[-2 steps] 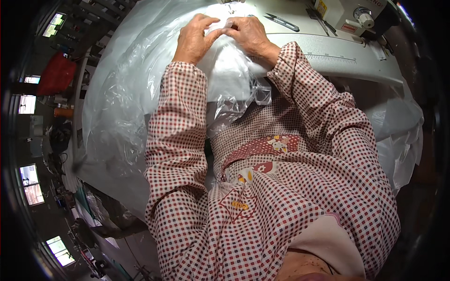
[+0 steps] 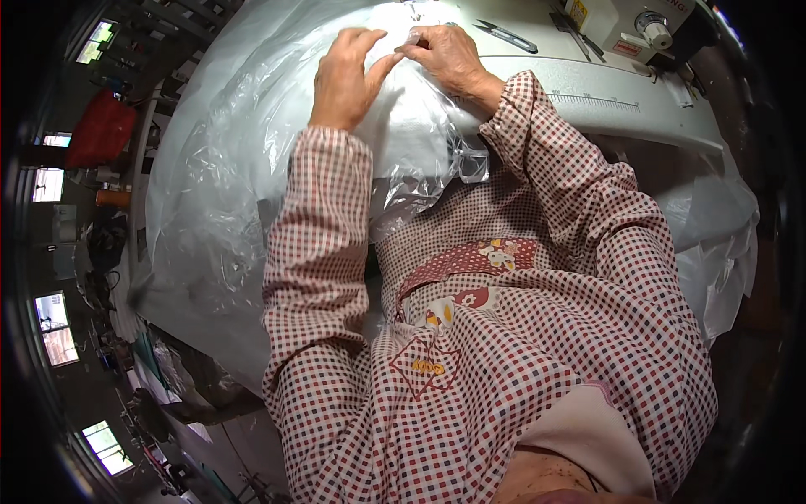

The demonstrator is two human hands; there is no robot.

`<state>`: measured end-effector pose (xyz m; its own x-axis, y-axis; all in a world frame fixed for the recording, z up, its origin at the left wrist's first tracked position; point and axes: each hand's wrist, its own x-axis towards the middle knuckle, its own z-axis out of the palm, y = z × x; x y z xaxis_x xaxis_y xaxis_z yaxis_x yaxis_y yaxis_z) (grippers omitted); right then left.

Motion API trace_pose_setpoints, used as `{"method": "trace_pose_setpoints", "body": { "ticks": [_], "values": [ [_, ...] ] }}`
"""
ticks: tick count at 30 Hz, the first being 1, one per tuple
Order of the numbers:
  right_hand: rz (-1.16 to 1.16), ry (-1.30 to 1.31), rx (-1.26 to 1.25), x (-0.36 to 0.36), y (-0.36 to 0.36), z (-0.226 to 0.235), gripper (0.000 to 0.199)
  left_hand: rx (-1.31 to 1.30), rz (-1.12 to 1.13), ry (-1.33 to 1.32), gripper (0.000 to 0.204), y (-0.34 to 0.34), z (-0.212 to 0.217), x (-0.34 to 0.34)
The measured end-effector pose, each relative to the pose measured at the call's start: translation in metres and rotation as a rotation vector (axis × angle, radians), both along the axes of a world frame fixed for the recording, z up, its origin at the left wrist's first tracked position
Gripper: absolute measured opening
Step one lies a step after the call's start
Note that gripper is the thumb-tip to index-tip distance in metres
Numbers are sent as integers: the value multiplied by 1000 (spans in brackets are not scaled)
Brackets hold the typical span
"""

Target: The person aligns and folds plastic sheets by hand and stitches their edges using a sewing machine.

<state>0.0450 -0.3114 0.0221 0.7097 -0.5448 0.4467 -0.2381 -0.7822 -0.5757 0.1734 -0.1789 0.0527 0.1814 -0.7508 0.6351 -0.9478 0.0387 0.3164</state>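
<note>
At the far edge of the white worktop [image 2: 638,101], just short of the sewing machine [image 2: 621,25], I have both hands working on a big sheet of clear plastic film [image 2: 218,193] that drapes over the worktop and spills down toward my lap. My left hand [image 2: 344,80] lies palm down on the film, its fingers [image 2: 369,42] spread and nearly flat, pressing the sheet rather than gripping it. My right hand [image 2: 449,55] is curled, thumb and forefinger closed in a pinch on what looks like a small fold or edge of the film right beside the left fingertips; the glare there is strong, so I cannot say for sure whether a separate small piece sits in that pinch. I judge this as the lining-up step: one hand pins the material flat while the other sets an edge before it goes toward the needle. The next move, as I see it, calls for keeping that pinch tight and the film smooth, sliding both hands forward together so no crease forms. A pair of thread snips [image 2: 508,35] lies just beyond my right hand, well clear of the fold.
</note>
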Motion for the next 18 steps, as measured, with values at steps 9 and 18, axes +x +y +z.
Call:
{"method": "trace_pose_setpoints", "body": {
  "ticks": [9, 18],
  "values": [
    [-9, -51, -10, -6, -2, -10, 24, 339, 449, -444, 43, 97, -15, 39],
    [-13, -43, -118, -2, -1, -13, 19, 402, 508, -722, 35, 83, 3, 64]
  ]
}}
